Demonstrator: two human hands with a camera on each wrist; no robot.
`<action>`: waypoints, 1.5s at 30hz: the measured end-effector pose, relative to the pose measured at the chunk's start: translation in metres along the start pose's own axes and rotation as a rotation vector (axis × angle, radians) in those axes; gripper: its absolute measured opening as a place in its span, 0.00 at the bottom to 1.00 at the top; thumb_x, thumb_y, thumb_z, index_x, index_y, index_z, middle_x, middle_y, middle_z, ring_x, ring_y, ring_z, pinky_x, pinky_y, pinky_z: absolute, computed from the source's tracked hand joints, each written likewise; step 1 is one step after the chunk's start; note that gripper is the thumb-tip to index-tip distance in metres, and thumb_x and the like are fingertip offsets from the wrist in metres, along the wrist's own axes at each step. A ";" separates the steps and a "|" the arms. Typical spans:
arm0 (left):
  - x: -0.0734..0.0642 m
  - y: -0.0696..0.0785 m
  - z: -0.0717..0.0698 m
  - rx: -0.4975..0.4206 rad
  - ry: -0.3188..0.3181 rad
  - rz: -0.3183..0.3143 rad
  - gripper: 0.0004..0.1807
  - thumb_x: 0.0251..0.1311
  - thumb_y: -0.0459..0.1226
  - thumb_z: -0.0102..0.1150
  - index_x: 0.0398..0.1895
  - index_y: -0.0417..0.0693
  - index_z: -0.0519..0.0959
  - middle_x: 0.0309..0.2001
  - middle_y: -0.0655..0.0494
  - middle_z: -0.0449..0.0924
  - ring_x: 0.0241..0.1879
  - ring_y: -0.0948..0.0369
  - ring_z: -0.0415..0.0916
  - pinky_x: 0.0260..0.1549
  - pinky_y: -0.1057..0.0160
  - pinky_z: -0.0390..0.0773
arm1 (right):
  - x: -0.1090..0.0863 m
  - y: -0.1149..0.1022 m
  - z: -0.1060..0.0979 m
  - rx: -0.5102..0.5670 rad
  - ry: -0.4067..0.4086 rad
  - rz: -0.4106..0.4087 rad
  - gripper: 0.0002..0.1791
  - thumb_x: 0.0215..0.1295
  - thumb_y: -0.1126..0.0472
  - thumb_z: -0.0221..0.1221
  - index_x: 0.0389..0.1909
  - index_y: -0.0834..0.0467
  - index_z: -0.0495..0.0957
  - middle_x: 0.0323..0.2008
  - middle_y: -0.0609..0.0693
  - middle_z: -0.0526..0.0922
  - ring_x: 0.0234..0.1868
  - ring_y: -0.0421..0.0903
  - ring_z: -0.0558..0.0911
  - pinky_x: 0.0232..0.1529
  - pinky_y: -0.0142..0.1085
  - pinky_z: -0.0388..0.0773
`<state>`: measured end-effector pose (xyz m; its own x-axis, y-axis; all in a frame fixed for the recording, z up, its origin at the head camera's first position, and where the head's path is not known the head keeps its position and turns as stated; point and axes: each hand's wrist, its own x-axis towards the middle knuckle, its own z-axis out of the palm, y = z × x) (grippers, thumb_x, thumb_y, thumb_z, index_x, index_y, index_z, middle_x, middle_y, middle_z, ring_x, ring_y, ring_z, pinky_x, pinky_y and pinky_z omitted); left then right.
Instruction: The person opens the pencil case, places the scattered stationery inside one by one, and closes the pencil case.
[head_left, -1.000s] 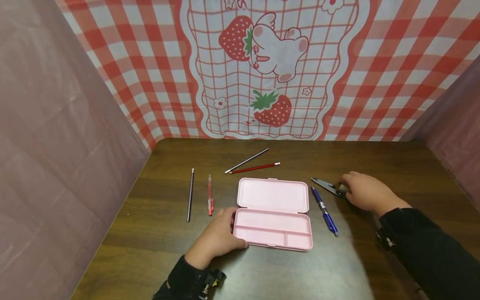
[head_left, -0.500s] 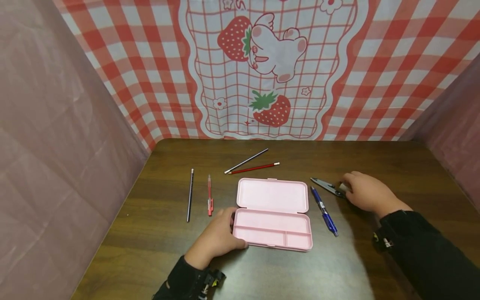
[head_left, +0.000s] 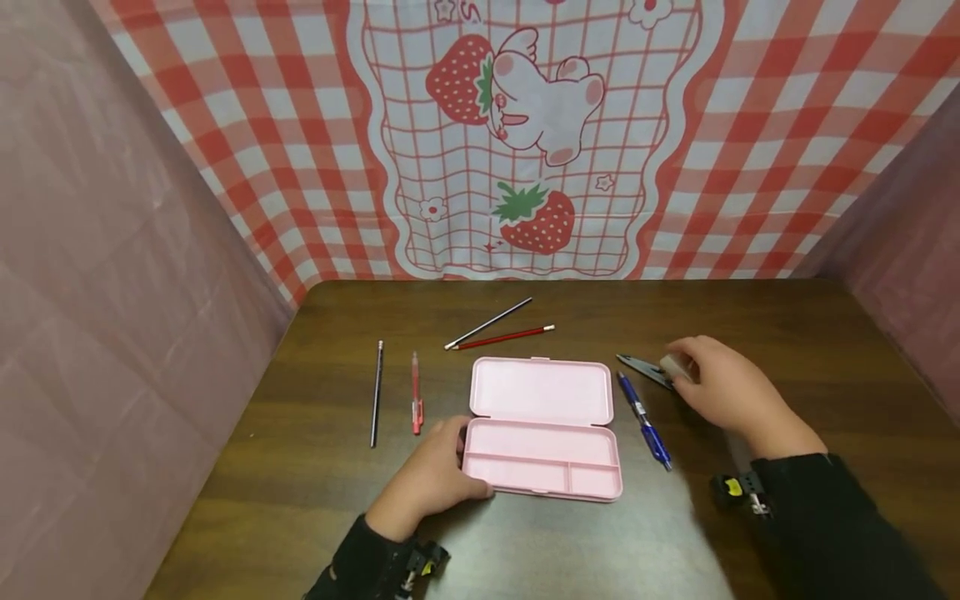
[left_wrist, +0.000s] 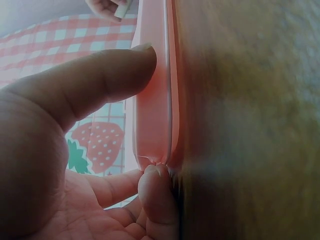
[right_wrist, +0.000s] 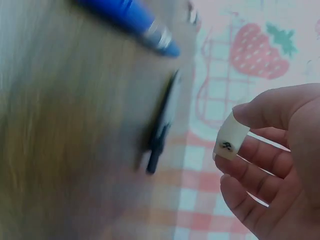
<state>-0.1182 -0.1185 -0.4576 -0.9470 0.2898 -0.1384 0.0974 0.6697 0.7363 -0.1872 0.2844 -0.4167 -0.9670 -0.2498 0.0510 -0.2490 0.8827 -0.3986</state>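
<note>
A pink pencil case (head_left: pixel 542 392) lies unfolded on the table, its lower half split into compartments. My left hand (head_left: pixel 435 479) grips the case's left end; in the left wrist view the thumb (left_wrist: pixel 115 75) presses its front wall and the fingers bend round the corner. At the right, my right hand (head_left: pixel 723 387) pinches a whitish eraser (right_wrist: pixel 231 137) between thumb and fingers, above the table. A dark smudge marks the eraser. Under and left of that hand lies a grey metal drawing compass (head_left: pixel 641 369), partly hidden in the head view. Beside it is a blue pen (head_left: pixel 645 423).
Left of the case lie a dark pencil (head_left: pixel 377 396) and a red pen (head_left: pixel 416 396). Behind it, a red pencil (head_left: pixel 506 337) and a silvery pencil (head_left: pixel 489 322) nearly meet at their left ends. A checked cloth (head_left: pixel 330 150) hangs along the table's back edge.
My right hand has lifted the eraser off the table beside the compass and shifted slightly left. My left hand keeps its grip on the case. The head view has shifted slightly.
</note>
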 end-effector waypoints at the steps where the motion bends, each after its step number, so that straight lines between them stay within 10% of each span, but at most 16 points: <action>1: 0.000 0.000 0.000 -0.002 0.001 -0.001 0.49 0.36 0.40 0.84 0.65 0.36 0.71 0.47 0.49 0.73 0.45 0.55 0.71 0.46 0.49 0.75 | -0.003 -0.005 0.001 0.002 0.007 -0.009 0.24 0.66 0.65 0.65 0.61 0.67 0.75 0.50 0.63 0.78 0.45 0.58 0.78 0.47 0.60 0.78; 13: -0.001 -0.001 -0.002 -0.009 0.000 -0.005 0.49 0.36 0.39 0.84 0.65 0.35 0.70 0.47 0.48 0.72 0.45 0.54 0.71 0.46 0.49 0.75 | -0.020 -0.062 0.010 -0.110 0.021 -0.198 0.22 0.63 0.64 0.70 0.57 0.63 0.80 0.40 0.51 0.80 0.32 0.43 0.75 0.32 0.42 0.75; 24: 0.001 -0.004 -0.001 -0.003 0.001 -0.003 0.49 0.37 0.40 0.83 0.65 0.36 0.70 0.48 0.49 0.72 0.45 0.55 0.71 0.47 0.48 0.75 | -0.030 -0.094 0.031 -0.255 0.011 -0.427 0.16 0.61 0.61 0.73 0.48 0.60 0.85 0.40 0.50 0.83 0.40 0.49 0.83 0.44 0.47 0.82; 45: -0.001 -0.003 0.000 0.001 0.006 0.005 0.49 0.36 0.41 0.84 0.65 0.36 0.71 0.46 0.51 0.72 0.44 0.56 0.70 0.45 0.49 0.75 | -0.057 -0.112 0.056 -0.227 -0.181 -0.537 0.10 0.67 0.59 0.67 0.48 0.52 0.83 0.36 0.40 0.79 0.38 0.41 0.79 0.41 0.44 0.79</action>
<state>-0.1178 -0.1210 -0.4593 -0.9483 0.2891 -0.1311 0.1021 0.6688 0.7364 -0.1013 0.1774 -0.4259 -0.6831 -0.7298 0.0264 -0.7241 0.6722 -0.1546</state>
